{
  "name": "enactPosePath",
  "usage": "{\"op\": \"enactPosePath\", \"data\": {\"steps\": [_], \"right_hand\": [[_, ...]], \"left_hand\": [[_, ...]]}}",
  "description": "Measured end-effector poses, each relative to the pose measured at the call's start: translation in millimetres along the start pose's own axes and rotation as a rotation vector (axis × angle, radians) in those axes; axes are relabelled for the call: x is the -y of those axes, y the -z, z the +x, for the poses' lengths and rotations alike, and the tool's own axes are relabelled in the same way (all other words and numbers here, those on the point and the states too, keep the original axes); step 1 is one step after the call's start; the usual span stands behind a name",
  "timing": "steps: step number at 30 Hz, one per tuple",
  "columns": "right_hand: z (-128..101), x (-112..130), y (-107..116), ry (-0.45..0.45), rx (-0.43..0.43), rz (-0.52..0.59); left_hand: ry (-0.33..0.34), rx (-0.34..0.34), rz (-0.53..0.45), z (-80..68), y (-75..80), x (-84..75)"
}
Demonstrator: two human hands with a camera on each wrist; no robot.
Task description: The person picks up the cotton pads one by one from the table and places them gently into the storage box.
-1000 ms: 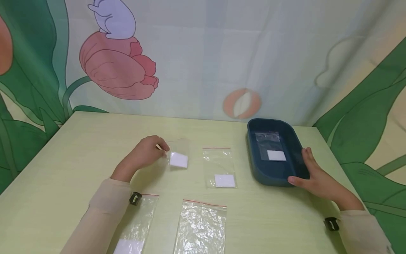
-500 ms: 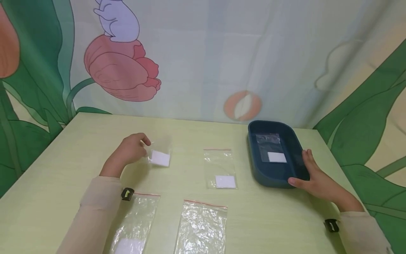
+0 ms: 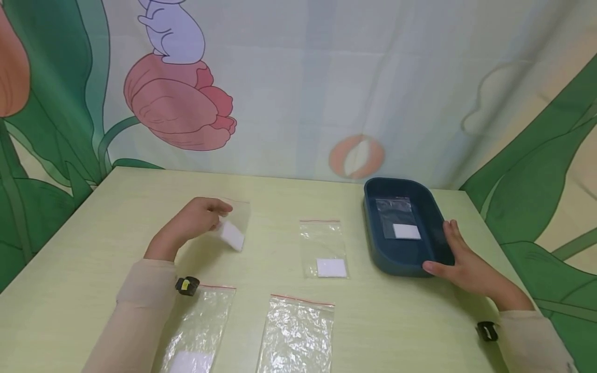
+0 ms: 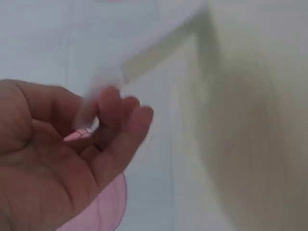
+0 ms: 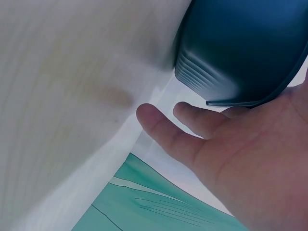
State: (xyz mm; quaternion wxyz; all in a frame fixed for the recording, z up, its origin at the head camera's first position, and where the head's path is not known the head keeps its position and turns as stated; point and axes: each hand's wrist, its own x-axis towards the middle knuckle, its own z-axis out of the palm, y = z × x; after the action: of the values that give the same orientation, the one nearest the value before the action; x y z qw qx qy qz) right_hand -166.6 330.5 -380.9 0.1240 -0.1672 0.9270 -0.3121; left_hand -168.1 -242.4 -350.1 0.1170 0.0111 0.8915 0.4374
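In the head view my left hand [image 3: 193, 220] pinches a small clear zip bag [image 3: 242, 212] near its edge, over the left side of the table. The bag hangs tilted with a white rectangular piece [image 3: 231, 235] showing in it. Seen from the left wrist, the held bag [image 4: 159, 41] is blurred beyond the fingertips. My right hand [image 3: 466, 261] lies against the right side of a dark blue plastic tray [image 3: 396, 267], thumb by the front corner. From the right wrist, its fingers [image 5: 168, 130] extend straight beside the tray. Inside the tray lies another zip bag [image 3: 392, 210] with a white piece.
A similar zip bag [image 3: 322, 241] with a white piece lies mid-table, left of the tray. Nearer me are two larger clear zip bags, one [image 3: 296, 331] in the centre and one [image 3: 202, 316] partly behind my left sleeve. A printed curtain [image 3: 280, 103] hangs behind the table [image 3: 382, 316].
My left hand has moved left with the zip bag, away from the mid-table bag, and the held bag has tilted and turned. The right hand and tray have stayed in place.
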Motion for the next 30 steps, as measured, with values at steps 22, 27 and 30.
{"op": "enactPosePath", "data": {"steps": [22, 27, 30], "right_hand": [[1.0, 2.1, 1.4, -0.001, 0.006, -0.014], [1.1, 2.8, 1.2, -0.004, 0.004, -0.016], [0.9, 1.7, -0.3, -0.010, 0.006, -0.012]], "left_hand": [[-0.114, -0.080, -0.113, 1.8, -1.2, -8.1], [-0.110, -0.127, -0.190, 2.8, -2.3, -8.5], [-0.106, -0.136, -0.194, 3.2, -3.5, -7.5]]}}
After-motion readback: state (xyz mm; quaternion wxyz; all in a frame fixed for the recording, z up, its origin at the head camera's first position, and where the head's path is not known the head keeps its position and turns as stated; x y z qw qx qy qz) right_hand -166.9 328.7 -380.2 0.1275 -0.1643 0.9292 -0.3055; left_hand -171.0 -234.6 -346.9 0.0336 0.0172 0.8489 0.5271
